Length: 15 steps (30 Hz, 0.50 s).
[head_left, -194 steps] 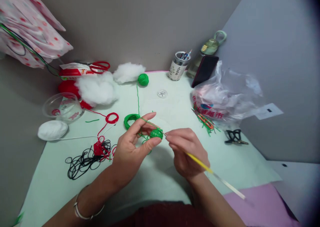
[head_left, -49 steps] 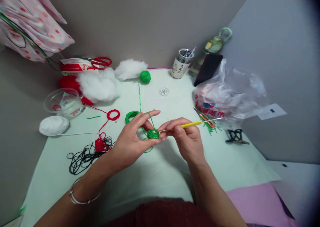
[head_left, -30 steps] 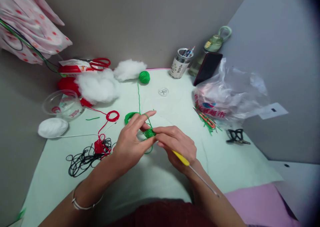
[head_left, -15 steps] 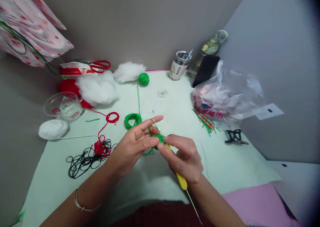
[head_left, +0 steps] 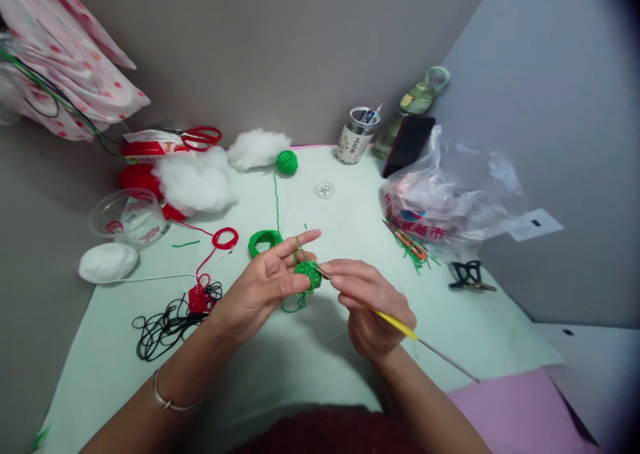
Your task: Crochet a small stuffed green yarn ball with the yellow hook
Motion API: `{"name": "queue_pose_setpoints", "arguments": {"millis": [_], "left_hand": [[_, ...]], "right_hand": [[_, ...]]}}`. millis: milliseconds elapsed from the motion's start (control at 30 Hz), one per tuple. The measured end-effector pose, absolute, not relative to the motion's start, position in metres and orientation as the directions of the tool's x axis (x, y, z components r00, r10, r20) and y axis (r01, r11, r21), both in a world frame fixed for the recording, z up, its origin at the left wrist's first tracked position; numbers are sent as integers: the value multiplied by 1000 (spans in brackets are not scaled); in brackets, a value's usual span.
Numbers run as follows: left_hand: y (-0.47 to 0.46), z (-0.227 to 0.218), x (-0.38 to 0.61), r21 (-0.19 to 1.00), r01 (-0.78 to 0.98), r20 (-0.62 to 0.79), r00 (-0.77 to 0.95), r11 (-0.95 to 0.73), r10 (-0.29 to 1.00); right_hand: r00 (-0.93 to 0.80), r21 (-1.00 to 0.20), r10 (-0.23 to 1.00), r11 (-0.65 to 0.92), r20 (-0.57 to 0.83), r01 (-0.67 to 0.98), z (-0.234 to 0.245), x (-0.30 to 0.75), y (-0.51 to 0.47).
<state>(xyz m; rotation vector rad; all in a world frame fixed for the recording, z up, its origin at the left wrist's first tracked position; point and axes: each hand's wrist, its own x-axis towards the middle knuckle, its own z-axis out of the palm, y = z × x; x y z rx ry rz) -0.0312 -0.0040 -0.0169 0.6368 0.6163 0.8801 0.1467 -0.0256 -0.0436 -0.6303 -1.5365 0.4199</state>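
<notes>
My left hand (head_left: 260,287) pinches a small green crocheted piece (head_left: 308,273) between thumb and fingers, with the forefinger stretched out and green yarn running over it. My right hand (head_left: 373,301) is closed on a yellow-handled crochet hook (head_left: 400,327), whose tip meets the green piece. The yarn leads back over the pale green table (head_left: 310,367) to a green yarn ball (head_left: 287,162) near the wall. A loose green yarn coil (head_left: 265,241) lies just beyond my left hand.
Left side: black cord tangle (head_left: 165,317), red yarn (head_left: 220,241), white stuffing (head_left: 197,181), white ball (head_left: 107,262), clear bowl (head_left: 127,214), red scissors (head_left: 200,135). Right side: plastic bag (head_left: 450,194), pen tin (head_left: 356,135), phone (head_left: 407,144), bottle (head_left: 417,101), black hair clip (head_left: 467,274).
My right hand has swung the hook handle from pointing down towards me to pointing right and down. The green piece stays pinched in my left hand.
</notes>
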Motion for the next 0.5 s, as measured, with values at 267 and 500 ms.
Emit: {"name": "queue_pose_setpoints", "arguments": {"millis": [267,500], "left_hand": [[2,-17,-44,850,-379,-192,426,367,884],[4,-20,-42,800,-403,-163,567,444,808]], "right_hand": [[3,-802,804,595,595,-50,-32,155,-24],[-40,-883,922,355,385,-306,-31,161,-14]]}}
